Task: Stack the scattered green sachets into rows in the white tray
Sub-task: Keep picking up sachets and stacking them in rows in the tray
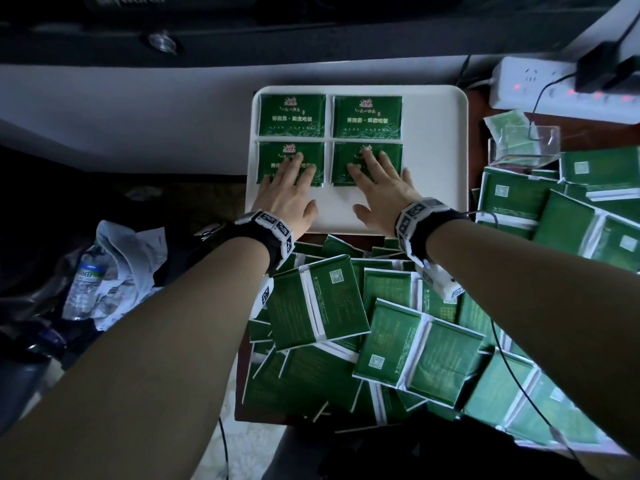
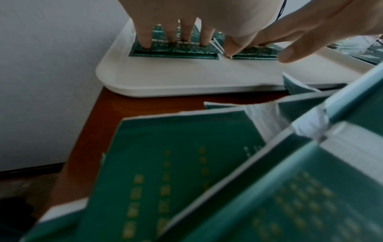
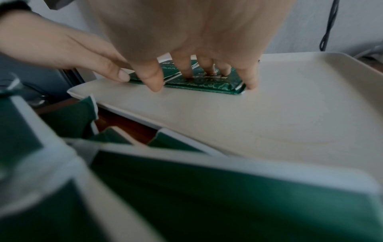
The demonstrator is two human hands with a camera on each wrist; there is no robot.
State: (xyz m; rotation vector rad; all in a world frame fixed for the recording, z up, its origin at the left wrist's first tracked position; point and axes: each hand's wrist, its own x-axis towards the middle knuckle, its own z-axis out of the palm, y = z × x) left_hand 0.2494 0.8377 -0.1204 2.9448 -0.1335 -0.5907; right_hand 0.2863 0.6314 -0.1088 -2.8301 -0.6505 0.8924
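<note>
At the bottom of the head view, a loose pile of sachets (image 1: 398, 341) crowds the tabletop (image 2: 89, 131) against the white tray (image 1: 433, 202); a trailing wrist could likely drag some off. Higher up, the left hand (image 1: 287, 188) and right hand (image 1: 377, 185) press with spread, straight fingers on the two nearer stacks (image 1: 367, 164). Uneven lift-off might skew them. The tray's right side and near strip remain free.

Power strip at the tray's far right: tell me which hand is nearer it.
Right. The right hand presses a sachet nearer the power strip; the left hand lies farther away.
</note>
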